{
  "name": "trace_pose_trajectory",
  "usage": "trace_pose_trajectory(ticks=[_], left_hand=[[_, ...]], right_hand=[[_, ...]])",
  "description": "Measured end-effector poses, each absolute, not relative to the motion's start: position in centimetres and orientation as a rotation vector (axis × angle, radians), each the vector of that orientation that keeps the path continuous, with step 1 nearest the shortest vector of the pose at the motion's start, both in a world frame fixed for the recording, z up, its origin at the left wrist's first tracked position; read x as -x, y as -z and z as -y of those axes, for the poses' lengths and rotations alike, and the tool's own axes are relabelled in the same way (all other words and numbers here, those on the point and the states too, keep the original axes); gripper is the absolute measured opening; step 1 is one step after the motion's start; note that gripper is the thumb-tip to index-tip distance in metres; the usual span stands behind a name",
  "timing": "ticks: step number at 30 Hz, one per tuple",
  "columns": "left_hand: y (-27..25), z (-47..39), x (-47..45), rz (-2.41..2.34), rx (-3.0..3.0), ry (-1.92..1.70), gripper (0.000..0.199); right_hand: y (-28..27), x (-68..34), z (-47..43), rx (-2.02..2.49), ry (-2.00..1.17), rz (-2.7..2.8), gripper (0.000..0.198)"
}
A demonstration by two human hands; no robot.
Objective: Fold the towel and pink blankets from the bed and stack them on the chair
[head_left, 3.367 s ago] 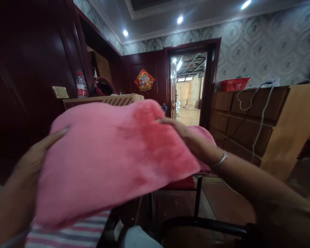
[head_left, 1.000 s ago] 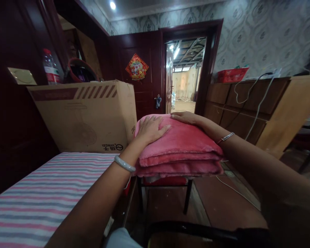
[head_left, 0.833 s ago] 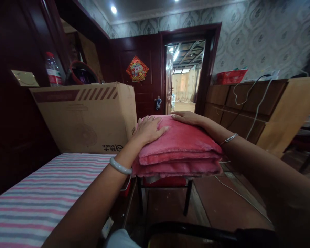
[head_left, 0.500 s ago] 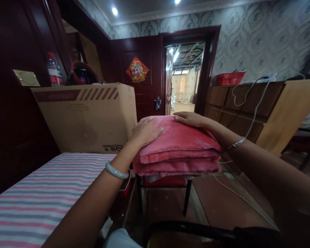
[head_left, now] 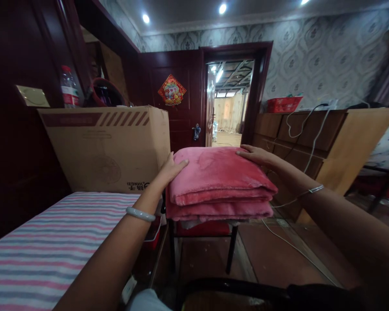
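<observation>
A pink plush blanket [head_left: 220, 172], folded into a thick stack of layers, sits on a chair with a red seat [head_left: 200, 229] and dark legs. My left hand [head_left: 174, 167] touches the blanket's left edge, its thumb stretched over the top and its other fingers along the far left side, partly hidden. At the far right corner lies my right hand [head_left: 255, 155], fingers extended against the top and edge. Neither hand visibly closes round the cloth. A pale bangle [head_left: 140, 214] is on the left wrist, a thin silver one [head_left: 316, 188] on the right.
Left of the blanket, a large cardboard box [head_left: 110, 147] stands behind a striped bed sheet [head_left: 61, 246]. A wooden cabinet [head_left: 330, 147] at the right carries a red basket [head_left: 283, 104] and hanging cables. A white cord [head_left: 298, 248] crosses the floor.
Both hands have slid outward from the blanket's top, the left to its left edge and the right toward its right corner. The top layer looks smoother. The camera view has shifted slightly.
</observation>
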State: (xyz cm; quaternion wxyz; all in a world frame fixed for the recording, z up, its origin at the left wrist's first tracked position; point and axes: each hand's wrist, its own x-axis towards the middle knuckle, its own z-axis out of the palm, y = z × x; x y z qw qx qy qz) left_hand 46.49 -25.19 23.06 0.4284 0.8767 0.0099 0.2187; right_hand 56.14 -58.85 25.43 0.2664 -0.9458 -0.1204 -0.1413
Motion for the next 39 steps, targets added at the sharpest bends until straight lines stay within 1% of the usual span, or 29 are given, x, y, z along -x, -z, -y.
trace_pose_trajectory(ticks=[2, 6, 11, 14, 20, 25, 28, 32, 35, 37, 39], left_hand=[[-22.8, 24.9, -46.6, -0.012, -2.099, -0.517, 0.093], [-22.3, 25.0, -46.5, 0.078, -2.033, -0.571, 0.076], [-22.2, 25.3, -46.2, 0.111, -2.03, -0.582, 0.068], [-22.4, 25.2, -45.9, 0.152, -2.035, -0.559, 0.065], [-22.7, 24.7, -44.6, 0.09, -2.064, -0.533, 0.074], [-22.5, 24.5, -44.1, 0.076, -2.114, -0.543, 0.075], [-22.6, 24.2, -43.7, 0.025, -2.192, -0.589, 0.076], [-22.1, 22.4, -42.1, -0.009, -2.317, -0.703, 0.072], [-20.3, 19.0, -39.7, -0.002, -2.397, -0.804, 0.066], [-18.0, 15.9, -37.2, -0.049, -2.424, -0.835, 0.063], [-14.9, 12.7, -33.7, -0.163, -2.451, -0.814, 0.06]], right_hand=[[-25.6, -55.8, 58.6, 2.433, 0.405, 0.363, 0.071], [-25.1, -55.3, 58.3, 2.292, 0.542, 0.447, 0.063], [-23.1, -55.3, 58.7, 2.312, 0.458, 0.383, 0.062], [-23.0, -55.6, 59.2, 2.4, 0.525, 0.402, 0.063], [-24.8, -54.8, 59.3, 2.659, 0.742, 0.41, 0.071], [-26.1, -52.0, 57.4, 2.679, 0.946, 0.661, 0.062], [-26.7, -50.0, 55.7, 2.629, 0.971, 0.83, 0.056], [-27.6, -46.2, 53.1, 2.512, 0.966, 1.02, 0.048], [-27.0, -41.5, 50.1, 2.329, 0.902, 1.215, 0.045], [-25.3, -37.7, 47.3, 2.165, 0.706, 1.464, 0.042], [-22.5, -33.8, 44.2, 2.008, 0.341, 1.798, 0.039]])
